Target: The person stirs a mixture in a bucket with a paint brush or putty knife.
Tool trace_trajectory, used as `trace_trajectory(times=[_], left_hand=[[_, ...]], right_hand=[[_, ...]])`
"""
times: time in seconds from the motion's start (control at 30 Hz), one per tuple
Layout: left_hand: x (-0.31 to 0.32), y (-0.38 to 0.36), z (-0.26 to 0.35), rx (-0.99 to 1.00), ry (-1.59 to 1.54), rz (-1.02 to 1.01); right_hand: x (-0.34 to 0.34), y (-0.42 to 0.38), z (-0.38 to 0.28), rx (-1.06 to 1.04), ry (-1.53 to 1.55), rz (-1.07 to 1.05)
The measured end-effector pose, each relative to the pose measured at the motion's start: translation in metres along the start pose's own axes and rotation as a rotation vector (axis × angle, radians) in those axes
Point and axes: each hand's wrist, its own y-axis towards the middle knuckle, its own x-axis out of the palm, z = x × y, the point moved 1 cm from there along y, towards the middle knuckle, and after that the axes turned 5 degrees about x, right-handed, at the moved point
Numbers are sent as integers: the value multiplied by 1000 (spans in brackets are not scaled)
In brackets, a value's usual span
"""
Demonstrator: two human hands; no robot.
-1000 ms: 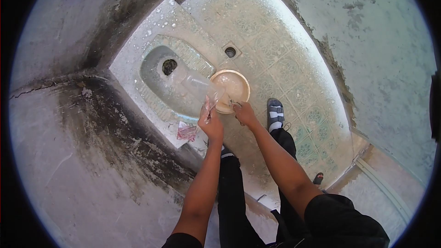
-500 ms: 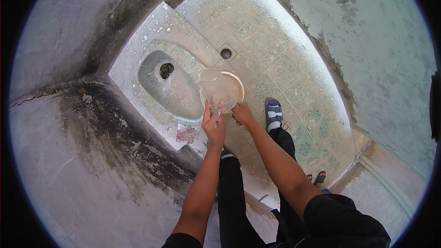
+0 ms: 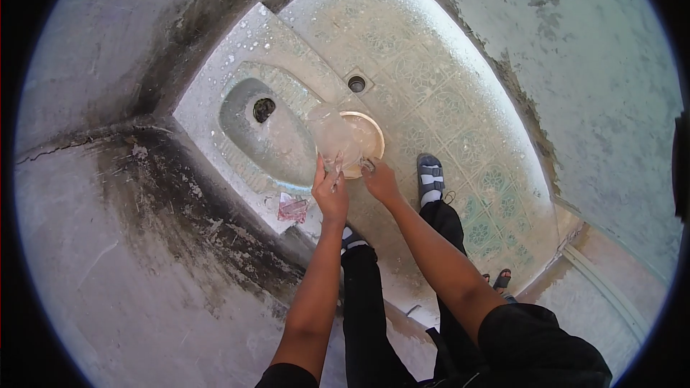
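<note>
My left hand (image 3: 332,190) is closed on the near end of a clear plastic bag (image 3: 332,133), which looks filled and bulges away from me. Just to its right, my right hand (image 3: 379,178) has bent fingers around a small bit of clear plastic. Below the bag stands a round, light-rimmed basin (image 3: 379,133), partly covered by the bag and hands. The squat toilet pan (image 3: 251,126) lies to the left of the basin.
A torn red-and-white packet (image 3: 292,208) lies on the raised step near the pan. A floor drain (image 3: 356,84) is set in the patterned tiles. Stained walls stand on both sides. My sandalled feet and another person's foot (image 3: 502,279) are on the floor.
The bag and my left hand have shifted slightly left. My right hand has turned a little, and clear plastic now shows at its fingertips. The view has moved slightly.
</note>
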Motion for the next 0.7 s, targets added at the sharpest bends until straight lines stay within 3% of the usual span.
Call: trace_trajectory(times=[0.13,0.2,0.33,0.4,0.43,0.5,0.63,0.7], left_hand=[[-2,-19,-1,-26,-64,26],[-4,-36,-1,-360,-451,204],[-23,-72,14,-553,-441,377],[-23,-99,4,-792,-616,575],[-23,-110,2,-792,-623,621],[-21,-139,-7,-1000,-631,869],[9,-231,-62,-1226,-721,1091],[40,-295,-104,-1338,-731,1129]], right_hand=[[-16,1,-16,66,-30,-153],[-21,4,-22,152,-116,-266],[-22,13,-18,80,-196,-388],[-20,21,-13,12,-286,-469],[-21,23,-13,-23,-306,-489],[-22,28,-13,-91,-364,-497],[-29,40,-19,-188,-483,-582],[-29,45,-14,-268,-497,-528]])
